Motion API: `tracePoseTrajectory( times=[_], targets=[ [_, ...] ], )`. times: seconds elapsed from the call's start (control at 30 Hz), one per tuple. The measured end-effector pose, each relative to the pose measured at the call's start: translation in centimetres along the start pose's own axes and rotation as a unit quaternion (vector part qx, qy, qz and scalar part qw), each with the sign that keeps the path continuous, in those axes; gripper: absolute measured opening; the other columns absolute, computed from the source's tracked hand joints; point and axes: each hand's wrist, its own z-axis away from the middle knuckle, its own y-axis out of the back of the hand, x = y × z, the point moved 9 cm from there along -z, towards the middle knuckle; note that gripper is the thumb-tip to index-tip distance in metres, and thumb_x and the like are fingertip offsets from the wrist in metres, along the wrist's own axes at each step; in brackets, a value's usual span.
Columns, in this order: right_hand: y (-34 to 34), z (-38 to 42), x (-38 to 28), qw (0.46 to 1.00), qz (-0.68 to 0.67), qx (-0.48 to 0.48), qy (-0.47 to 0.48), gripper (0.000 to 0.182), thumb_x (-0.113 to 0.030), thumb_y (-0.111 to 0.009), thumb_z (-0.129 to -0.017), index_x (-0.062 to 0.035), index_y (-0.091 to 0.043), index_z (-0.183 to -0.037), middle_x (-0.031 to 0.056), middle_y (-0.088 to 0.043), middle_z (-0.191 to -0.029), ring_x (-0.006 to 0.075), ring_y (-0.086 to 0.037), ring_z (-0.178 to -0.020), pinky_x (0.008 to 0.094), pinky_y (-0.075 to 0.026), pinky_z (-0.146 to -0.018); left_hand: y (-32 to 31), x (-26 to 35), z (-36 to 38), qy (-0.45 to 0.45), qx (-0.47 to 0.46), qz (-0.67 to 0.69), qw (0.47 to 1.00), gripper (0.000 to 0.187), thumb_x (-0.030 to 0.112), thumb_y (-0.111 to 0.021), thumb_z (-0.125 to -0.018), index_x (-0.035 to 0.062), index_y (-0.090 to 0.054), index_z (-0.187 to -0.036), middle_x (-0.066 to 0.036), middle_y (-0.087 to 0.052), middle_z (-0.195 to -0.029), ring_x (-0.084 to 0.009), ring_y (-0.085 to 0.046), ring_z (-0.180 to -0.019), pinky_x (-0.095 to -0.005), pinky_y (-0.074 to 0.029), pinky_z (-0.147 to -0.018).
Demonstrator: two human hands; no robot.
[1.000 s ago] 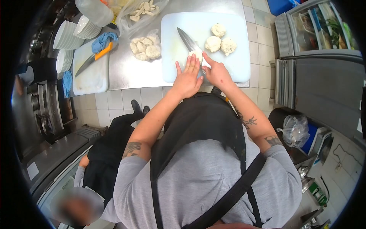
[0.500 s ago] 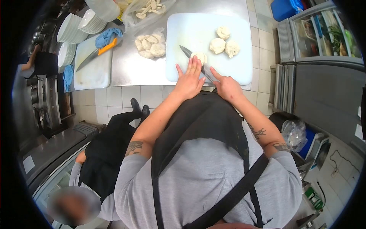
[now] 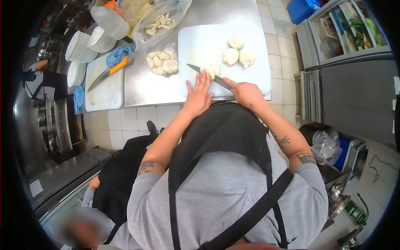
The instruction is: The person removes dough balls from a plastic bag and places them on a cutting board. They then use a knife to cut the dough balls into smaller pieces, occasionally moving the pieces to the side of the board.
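Right hand (image 3: 246,93): fingers curled in and clamped on the knife (image 3: 223,83), index finger reaching forward onto the blade; the handle is hidden in my grip. Left hand (image 3: 197,96): open, palm down, middle fingers close together, thumb and little finger spread apart. Its fingertips rest at the near side of the dough lump (image 3: 210,69).

Position of the dough lump: on the pale cutting board (image 3: 191,43), left of centre, toward my edge. The blade runs diagonally past it, tip showing beyond its left side; whether steel passes under or into the dough, I cannot tell.

Farther up the same board, to the right: three rough dough balls (image 3: 230,56), clustered. Left of the board, on the metal table (image 3: 141,89): a clear bag of dough pieces (image 3: 162,62), with a larger open plastic bag (image 3: 160,24) behind it, also holding pale pieces.

Farther left: a second cutting board (image 3: 104,93) bearing an orange-handled knife (image 3: 108,74), a blue cloth (image 3: 119,56) at its upper end. Stacked white bowls (image 3: 78,46) stand beside it. A co-worker in a black apron (image 3: 114,179) is at my left.
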Motion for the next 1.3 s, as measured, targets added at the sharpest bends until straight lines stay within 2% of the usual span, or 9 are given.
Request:
tracePoseTrajectory(
  times=[0.43,0.63,0.67,0.73,0.83,0.93,1.07,1.17,1.3],
  targets=[
    [4.3,-0.5,3.3,0.986,-0.110,0.050,-0.119,0.043,-0.024,-0.068,-0.094,-0.0148,-0.060,-0.135,0.0221,-0.074,-0.089,0.0428,-0.071,-0.088,0.0521,-0.057,-0.080,0.8,1.7,-2.5,-0.011,-0.007,-0.047,0.999,0.080,0.030,-0.059,-0.100,0.0013,-0.018,-0.163,-0.018,-0.015,-0.172,-0.0389,-0.020,-0.158,-0.0782,-0.013,-0.115],
    [5.0,-0.4,3.6,0.983,-0.065,0.082,-0.153,0.026,-0.019,-0.062,-0.094,-0.0019,-0.057,-0.112,0.0268,-0.071,-0.084,0.0466,-0.070,-0.084,0.0563,-0.055,-0.077,3.1,1.4,-4.7,-0.030,-0.076,-0.081,0.993,0.070,0.015,-0.062,-0.094,0.0110,-0.036,-0.158,-0.016,-0.032,-0.166,-0.0385,-0.038,-0.147,-0.0648,-0.033,-0.116],
    [4.8,-0.4,3.5,0.983,-0.061,0.080,-0.152,0.023,-0.017,-0.061,-0.094,-0.0008,-0.056,-0.110,0.0276,-0.070,-0.083,0.0473,-0.070,-0.084,0.0569,-0.055,-0.077,3.7,1.8,-5.2,-0.083,-0.049,-0.114,0.989,0.068,0.012,-0.062,-0.092,0.0134,-0.040,-0.156,-0.016,-0.035,-0.163,-0.0383,-0.041,-0.145,-0.0606,-0.035,-0.116],
    [4.0,-0.5,3.6,0.983,-0.063,0.072,-0.158,0.024,-0.012,-0.058,-0.091,-0.0003,-0.055,-0.111,0.0282,-0.070,-0.082,0.0484,-0.070,-0.083,0.0571,-0.055,-0.077,4.4,2.7,-6.1,-0.186,0.006,-0.179,0.966,0.066,0.007,-0.063,-0.089,0.0182,-0.048,-0.152,-0.015,-0.040,-0.159,-0.0379,-0.045,-0.141,-0.0522,-0.041,-0.115],
    [2.7,-0.8,3.7,0.984,-0.080,0.067,-0.142,0.028,-0.007,-0.054,-0.087,0.0002,-0.053,-0.114,0.0304,-0.069,-0.085,0.0496,-0.069,-0.084,0.0570,-0.055,-0.078,3.3,1.2,-7.6,-0.195,-0.041,-0.105,0.974,0.058,0.006,-0.065,-0.088,0.0185,-0.057,-0.144,-0.015,-0.048,-0.152,-0.0375,-0.051,-0.133,-0.0464,-0.045,-0.111],
    [1.8,-1.0,4.0,0.987,-0.097,0.093,-0.088,0.032,-0.005,-0.053,-0.086,0.0007,-0.051,-0.117,0.0329,-0.067,-0.089,0.0507,-0.067,-0.086,0.0569,-0.054,-0.079,3.6,-0.8,-8.0,-0.043,-0.059,-0.048,0.996,0.054,0.014,-0.071,-0.088,0.0146,-0.060,-0.141,-0.018,-0.054,-0.140,-0.0374,-0.055,-0.125,-0.0443,-0.049,-0.104],
    [1.0,-0.6,4.2,0.986,-0.124,0.099,-0.054,0.034,-0.003,-0.051,-0.085,0.0011,-0.050,-0.119,0.0351,-0.064,-0.094,0.0523,-0.065,-0.090,0.0580,-0.053,-0.081,3.3,-2.9,-7.6,0.088,0.035,0.061,0.994,0.063,0.028,-0.079,-0.084,0.0074,-0.059,-0.141,-0.024,-0.057,-0.129,-0.0405,-0.058,-0.118,-0.0456,-0.051,-0.099],
    [0.0,-1.1,5.3,0.987,-0.107,0.056,-0.104,0.042,-0.003,-0.051,-0.085,0.0000,-0.050,-0.127,0.0341,-0.064,-0.096,0.0530,-0.065,-0.091,0.0590,-0.052,-0.083,2.0,-2.4,-8.1,0.092,0.076,0.105,0.987,0.072,0.031,-0.082,-0.082,-0.0001,-0.055,-0.142,-0.024,-0.056,-0.128,-0.0430,-0.059,-0.116,-0.0463,-0.051,-0.100],
    [0.0,-0.8,4.6,0.986,-0.116,0.017,-0.117,0.043,-0.003,-0.052,-0.088,-0.0026,-0.049,-0.130,0.0323,-0.059,-0.113,0.0509,-0.064,-0.104,0.0551,-0.053,-0.091,2.5,-1.1,-7.9,0.088,0.089,0.122,0.985,0.073,0.021,-0.086,-0.078,-0.0007,-0.055,-0.141,-0.022,-0.058,-0.127,-0.0398,-0.059,-0.119,-0.0445,-0.051,-0.100]
  ],
)
